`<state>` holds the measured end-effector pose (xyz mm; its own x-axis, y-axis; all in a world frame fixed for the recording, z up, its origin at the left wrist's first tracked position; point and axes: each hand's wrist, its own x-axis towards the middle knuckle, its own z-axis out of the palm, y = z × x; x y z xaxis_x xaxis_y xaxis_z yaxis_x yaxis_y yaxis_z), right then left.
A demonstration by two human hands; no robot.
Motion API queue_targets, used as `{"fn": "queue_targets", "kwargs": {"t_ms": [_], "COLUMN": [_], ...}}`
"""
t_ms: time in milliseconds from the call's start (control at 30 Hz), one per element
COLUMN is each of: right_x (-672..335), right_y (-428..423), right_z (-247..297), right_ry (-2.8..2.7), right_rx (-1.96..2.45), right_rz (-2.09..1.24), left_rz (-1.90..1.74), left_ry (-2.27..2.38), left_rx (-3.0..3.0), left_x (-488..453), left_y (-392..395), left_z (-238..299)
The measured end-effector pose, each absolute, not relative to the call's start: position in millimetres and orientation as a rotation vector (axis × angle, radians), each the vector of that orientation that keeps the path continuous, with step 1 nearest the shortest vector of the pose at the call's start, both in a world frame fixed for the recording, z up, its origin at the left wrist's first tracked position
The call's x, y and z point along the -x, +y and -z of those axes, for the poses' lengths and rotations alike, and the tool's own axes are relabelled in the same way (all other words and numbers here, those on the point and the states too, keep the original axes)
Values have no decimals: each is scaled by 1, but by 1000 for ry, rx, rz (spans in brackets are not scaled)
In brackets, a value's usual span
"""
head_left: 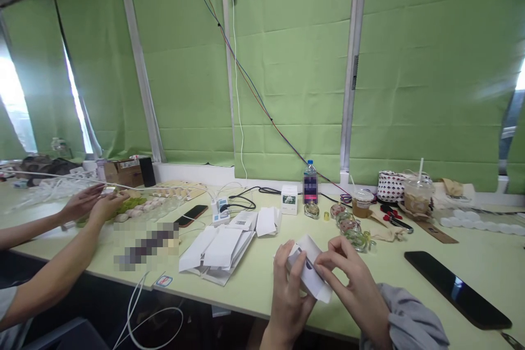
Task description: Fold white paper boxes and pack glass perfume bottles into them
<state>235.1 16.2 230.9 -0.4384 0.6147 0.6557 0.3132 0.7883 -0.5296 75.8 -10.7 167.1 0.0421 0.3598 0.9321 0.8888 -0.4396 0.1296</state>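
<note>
Left hand [288,291] fingers curled round white carton [308,246], right hand [356,280] fingers pinching its edge

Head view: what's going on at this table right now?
The person's left hand and right hand both hold a small white carton just above the near edge of the table. A pile of flat cartons lies on the table to its left. Farther left, a co-worker's hands hold a small item over the same table.
</note>
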Motion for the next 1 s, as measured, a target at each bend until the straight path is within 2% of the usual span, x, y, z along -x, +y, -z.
{"fn": "queue_targets", "kwargs": {"t_ms": [233, 400, 533, 1000], "right_x": [-243, -247, -249, -247], "right_y": [25, 34, 37, 48], "right_z": [-233, -233, -232, -227], "right_ry": [-2049, -1997, -1907, -1771], "right_rx": [701, 652, 671, 713], "right_rz": [-559, -921, -1148, -1135], "left_rz": [1760, 2029, 2089, 2140], "left_ry": [-1513, -1714, -1752, -1712], "left_rx": [1986, 1972, 1968, 2218], "left_x": [-79, -88, -93, -82], "left_y": [-11, -3, 0, 2], "left_z": [-176, -182, -183, -183]}}
